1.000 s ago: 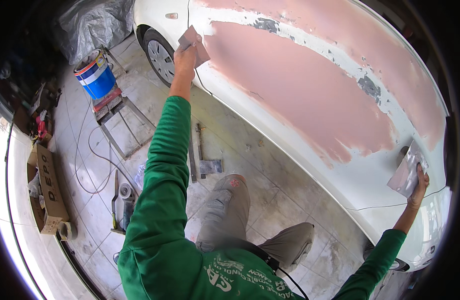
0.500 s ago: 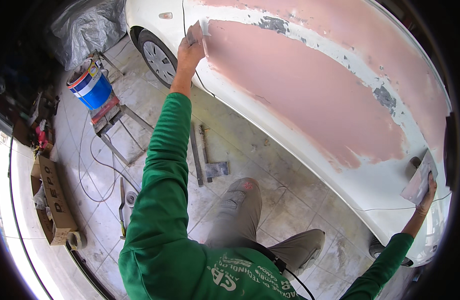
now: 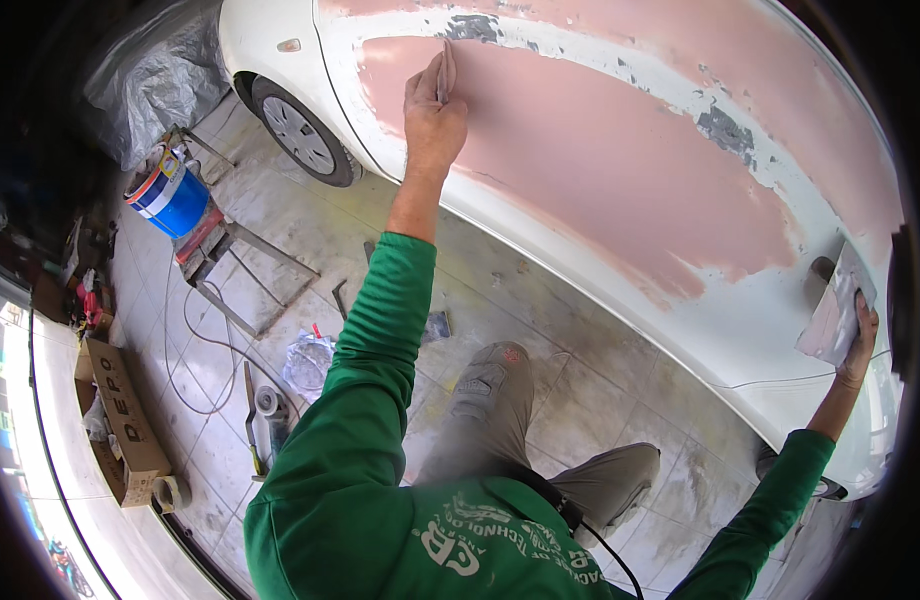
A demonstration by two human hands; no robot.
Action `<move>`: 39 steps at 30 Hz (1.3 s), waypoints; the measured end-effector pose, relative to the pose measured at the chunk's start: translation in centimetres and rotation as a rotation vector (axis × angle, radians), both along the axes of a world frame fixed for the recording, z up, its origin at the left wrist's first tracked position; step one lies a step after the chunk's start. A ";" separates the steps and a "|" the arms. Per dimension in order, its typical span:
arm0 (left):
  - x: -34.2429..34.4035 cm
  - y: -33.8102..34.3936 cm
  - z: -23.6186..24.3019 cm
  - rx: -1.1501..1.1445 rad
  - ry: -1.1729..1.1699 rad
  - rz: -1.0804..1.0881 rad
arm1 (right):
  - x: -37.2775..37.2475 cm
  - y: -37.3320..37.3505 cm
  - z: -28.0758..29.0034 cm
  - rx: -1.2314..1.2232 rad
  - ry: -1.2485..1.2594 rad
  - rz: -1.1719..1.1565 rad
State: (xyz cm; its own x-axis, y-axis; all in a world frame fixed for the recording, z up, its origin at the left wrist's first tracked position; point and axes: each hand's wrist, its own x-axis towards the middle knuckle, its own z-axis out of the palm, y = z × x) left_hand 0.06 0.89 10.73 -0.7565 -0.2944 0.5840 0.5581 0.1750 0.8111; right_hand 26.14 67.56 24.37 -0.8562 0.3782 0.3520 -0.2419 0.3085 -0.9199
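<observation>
Left grip point(image 3: 436, 118) around spreader point(image 3: 448, 72) near upper edge of pink filler point(image 3: 600, 160), right grip point(image 3: 860, 338) around plate point(image 3: 831, 322), wide room between.

I'm standing in a car body workshop: at one o'clock a white car point(image 3: 720, 343) wears broad pink filler point(image 3: 600, 180) with ragged grey patches point(image 3: 725, 133), at ten a blue can point(image 3: 175, 200) tops a battered metal-legged stool point(image 3: 202, 236), and grey grime smears the floor tiles point(image 3: 592, 360) at four
</observation>
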 end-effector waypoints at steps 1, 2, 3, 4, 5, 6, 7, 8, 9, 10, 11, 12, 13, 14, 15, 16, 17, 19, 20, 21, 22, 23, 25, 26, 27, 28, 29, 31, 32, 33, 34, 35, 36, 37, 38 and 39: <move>1.5 2.5 0.3 -0.058 0.050 0.020 | 0.2 -0.4 0.3 -0.011 0.003 0.013; 3.1 5.3 0.8 -0.077 0.033 0.044 | 0.6 -0.3 0.5 -0.017 0.009 0.015; 4.6 7.7 1.3 -0.093 0.041 0.064 | 0.7 -0.1 0.5 -0.027 0.015 0.021; 6.1 10.0 1.7 -0.107 0.049 0.083 | 0.5 -0.4 0.5 -0.011 0.037 0.010; 7.4 12.3 1.8 -0.127 0.055 0.107 | 0.1 -0.8 0.3 0.000 0.057 0.003; 8.6 14.4 1.9 -0.168 0.062 0.133 | -0.3 -2.3 0.3 -0.007 0.074 0.001; 9.7 16.6 2.0 -0.208 0.072 0.154 | -0.4 -3.7 0.5 -0.013 0.090 -0.007; 10.9 18.9 2.1 -0.246 0.080 0.175 | -0.2 -3.6 0.5 -0.031 0.084 0.043; 12.2 21.3 2.3 -0.260 0.084 0.181 | 0.1 -3.4 0.8 -0.046 0.080 0.093; 13.4 23.5 2.6 -0.277 0.090 0.198 | 0.0 -4.0 0.8 -0.064 0.084 0.114; 14.6 25.7 2.7 -0.290 0.095 0.214 | 0.1 -4.8 1.0 -0.078 0.088 0.135; 15.7 27.9 2.9 -0.284 0.145 0.206 | 0.4 -5.3 1.3 -0.073 0.091 0.130; 16.7 29.3 2.5 -0.326 0.163 0.233 | -0.7 -5.8 0.4 -0.094 0.090 0.162; 18.1 31.4 2.5 -0.344 0.187 0.233 | -0.5 -6.2 0.6 -0.092 0.091 0.166; 19.4 33.4 2.5 -0.363 0.210 0.237 | -0.2 -6.6 0.7 -0.096 0.097 0.159; 20.6 35.2 2.6 -0.361 0.218 0.216 | 0.0 -7.2 0.9 -0.100 0.100 0.159; 21.7 37.0 2.6 -0.356 0.227 0.197 | 0.1 -7.4 1.1 -0.101 0.105 0.161; 23.6 39.4 2.6 -0.355 0.227 0.137 | -0.1 -6.4 0.9 -0.120 0.102 0.162; 24.4 40.0 2.7 -0.358 0.223 0.097 | -0.1 -6.2 1.0 -0.134 0.096 0.157; 24.8 39.9 2.7 -0.361 0.218 0.062 | -0.3 -6.2 0.9 -0.149 0.090 0.157; 25.4 39.0 2.9 -0.331 0.200 -0.037 | -0.3 -5.7 0.7 -0.141 0.083 0.148; 25.0 37.7 2.7 -0.303 0.195 -0.170 | 0.0 -5.2 1.0 -0.121 0.083 0.138; 23.5 32.9 1.7 -0.253 0.181 -0.416 | 0.0 -4.9 1.2 -0.099 0.094 0.131; 23.2 29.7 1.9 -0.203 0.145 -0.416 | 0.1 -4.9 1.1 -0.097 0.103 0.133; 20.9 26.1 0.4 -0.178 0.161 -0.393 | -0.1 -5.0 0.8 -0.094 0.111 0.141; 18.9 22.1 -0.1 -0.095 0.135 -0.408 | 0.0 -4.7 0.7 -0.079 0.129 0.116; 16.4 18.0 -1.0 0.179 -0.126 -0.542 | 0.0 -4.1 0.6 -0.067 0.147 0.093; 11.5 8.8 -0.8 0.442 -0.170 -0.544 | -0.5 -2.6 0.4 -0.061 0.117 0.070; 9.3 4.7 -0.9 0.472 -0.156 -0.465 | -0.8 -2.3 0.3 -0.063 0.099 0.077; 7.0 0.8 -0.9 0.498 -0.142 -0.391 | -0.9 -2.1 0.6 -0.066 0.082 0.078; 4.4 -3.5 -1.3 0.443 -0.145 -0.277 | -1.3 -2.1 0.6 -0.074 0.066 0.087; 2.1 -6.9 -1.4 0.392 -0.147 -0.174 | -1.7 -1.7 0.5 -0.073 0.068 0.089; 0.4 -8.5 -1.2 0.388 -0.155 -0.156 | -1.5 -0.8 0.5 -0.065 0.066 0.072; -0.9 -9.7 -1.0 0.381 -0.165 -0.138 | -1.2 -0.5 0.5 -0.059 0.064 0.054; -2.1 -10.9 -0.7 0.373 -0.174 -0.114 | -1.0 -0.7 0.6 -0.035 0.045 0.070; -3.3 -12.0 -0.4 0.324 -0.188 -0.082 | -1.0 -0.9 0.6 -0.030 0.038 0.058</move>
